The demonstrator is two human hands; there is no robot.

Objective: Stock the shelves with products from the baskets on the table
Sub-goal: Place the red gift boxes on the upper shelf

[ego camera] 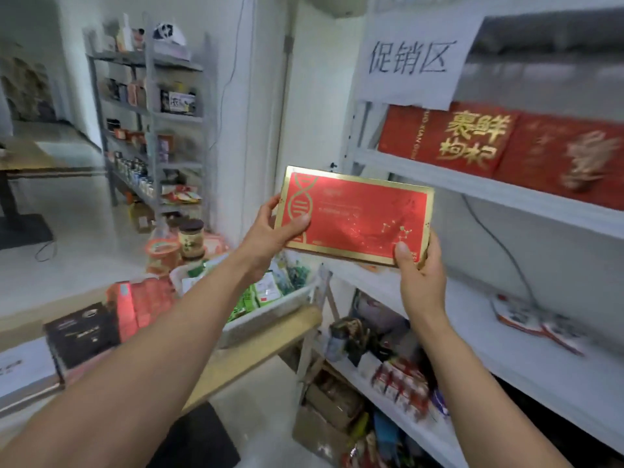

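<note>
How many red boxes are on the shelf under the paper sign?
2: left box just below the sign, right box beside it. More may hide behind.

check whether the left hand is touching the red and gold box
Touching. The head view shows the left hand gripping the box's left end, its thumb lying across the front face of the red and gold box.

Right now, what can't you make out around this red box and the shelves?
Head view:
- Small print on the red box: too fine, blurred; back faces away.
- Fingers of left hand and right hand: behind the box.
- Lettering on the upper shelf boxes: right one smeared by motion blur.
- Goods in the basket: partly covered by the left forearm.
</note>
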